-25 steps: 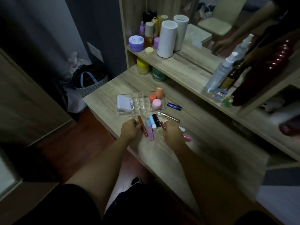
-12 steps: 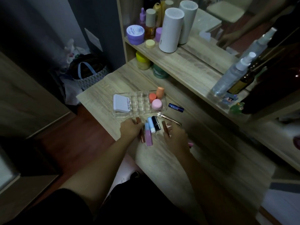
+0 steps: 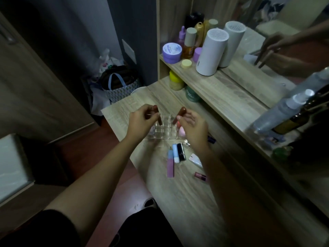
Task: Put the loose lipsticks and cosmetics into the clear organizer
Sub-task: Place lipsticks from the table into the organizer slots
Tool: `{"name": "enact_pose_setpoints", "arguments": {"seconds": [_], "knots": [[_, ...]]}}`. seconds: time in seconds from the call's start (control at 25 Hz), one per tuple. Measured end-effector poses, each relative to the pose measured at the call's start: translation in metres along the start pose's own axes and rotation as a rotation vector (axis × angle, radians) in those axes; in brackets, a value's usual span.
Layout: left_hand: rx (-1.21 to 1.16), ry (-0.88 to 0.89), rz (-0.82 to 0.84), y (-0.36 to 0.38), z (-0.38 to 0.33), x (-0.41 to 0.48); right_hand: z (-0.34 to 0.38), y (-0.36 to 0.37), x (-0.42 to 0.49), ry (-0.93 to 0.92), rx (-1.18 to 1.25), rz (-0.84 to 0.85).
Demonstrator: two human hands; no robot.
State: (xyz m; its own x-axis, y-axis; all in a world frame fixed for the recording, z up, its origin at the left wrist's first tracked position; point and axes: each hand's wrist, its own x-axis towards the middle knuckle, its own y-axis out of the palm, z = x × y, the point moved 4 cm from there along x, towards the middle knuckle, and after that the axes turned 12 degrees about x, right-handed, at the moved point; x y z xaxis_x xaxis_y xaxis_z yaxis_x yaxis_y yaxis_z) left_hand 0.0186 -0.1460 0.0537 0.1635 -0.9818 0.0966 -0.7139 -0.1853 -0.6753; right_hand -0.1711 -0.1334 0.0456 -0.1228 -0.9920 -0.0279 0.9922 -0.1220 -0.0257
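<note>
left hand (image 3: 142,120): we had it flat on the desk by the loose row a second back; now it was up over the clear organizer (image 3: 162,130), fingers clamped on a brown lipstick tube (image 3: 157,114), tip aimed down at the left-middle cells.
right hand (image 3: 193,126): same move. It lifted off the desk and was pinching a second brown tube (image 3: 179,114) over the organizer's right side, just above the pink and orange pieces already stowed.
meaning: two items left the loose pile at once; both looked close to dropping in, neither seated yet as far as we could tell.
remaining loose: pink tube (image 3: 170,165), light-blue tube (image 3: 175,153), black tube (image 3: 181,152), white piece (image 3: 195,159), small purple-capped tube (image 3: 200,175), all lying on the desk (image 3: 187,196) nearer us than the organizer.
edges: the organizer sat near the desk's left edge, floor below it. The loose pink tube was closest to the near edge.
room: a shelf overhung the right side. We had clear air above the cells, and the middle cells looked empty.
</note>
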Motion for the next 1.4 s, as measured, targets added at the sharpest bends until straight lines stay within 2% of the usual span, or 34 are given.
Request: {"name": "enact_pose_setpoints", "arguments": {"seconds": [0.24, 0.48, 0.6, 0.96, 1.24, 1.4], "knots": [[0.073, 0.078, 0.018, 0.017, 0.002, 0.026, -0.014, 0.027, 0.036, -0.018, -0.034, 0.033], [0.137, 0.058, 0.097, 0.034, 0.019, 0.037, -0.038, 0.041, 0.047, 0.001, -0.177, 0.081], [0.164, 0.059, 0.106, 0.038, 0.026, 0.037, -0.05, 0.043, 0.049, 0.057, -0.169, 0.109], [0.161, 0.09, 0.167, 0.038, 0.026, 0.036, -0.056, 0.042, 0.051, 0.078, -0.176, 0.173], [0.129, -0.017, 0.121, 0.023, 0.023, 0.011, -0.027, 0.023, 0.025, 0.012, -0.162, 0.157], [0.099, -0.083, 0.064, 0.023, 0.019, -0.029, -0.025, -0.009, -0.008, 0.053, -0.162, 0.181]]}}
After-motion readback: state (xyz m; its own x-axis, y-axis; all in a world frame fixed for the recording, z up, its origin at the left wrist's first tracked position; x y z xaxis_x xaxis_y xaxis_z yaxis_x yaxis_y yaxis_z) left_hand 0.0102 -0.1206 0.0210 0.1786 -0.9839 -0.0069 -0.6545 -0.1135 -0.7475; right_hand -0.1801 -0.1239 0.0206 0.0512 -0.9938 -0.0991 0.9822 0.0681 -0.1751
